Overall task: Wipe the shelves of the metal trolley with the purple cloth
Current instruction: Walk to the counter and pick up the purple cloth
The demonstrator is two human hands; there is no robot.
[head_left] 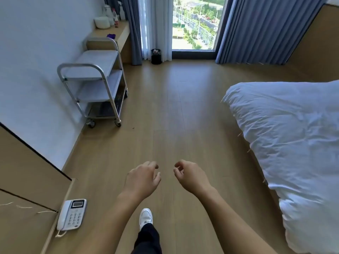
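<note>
Hovering over the wooden floor at the near edge, the left hand and the right hand both hold nothing: the fingers of each are loosely curled, the left ones more spread, the right thumb and forefinger close together. The two hands are near each other but apart. Below them a white shoe and a dark trouser leg show on the floor. At the near left a white telephone lies on a wooden desk top, its coiled cord at the near end. On the right a rumpled white duvet fills that side from near to mid-distance. A long stretch of floor lies between the hands and the metal trolley, which stands well apart from them on castors against the left wall, with three shelves, an arched near handle and an arched far handle. Beyond the far handle a wooden ledge runs along the wall; the purple cloth lies bunched on it, off the trolley, just past that handle. Farther along the ledge stand white containers and a bottle with a red cap. A black bin sits on the floor by the grey-blue curtains and the window at the far end
</note>
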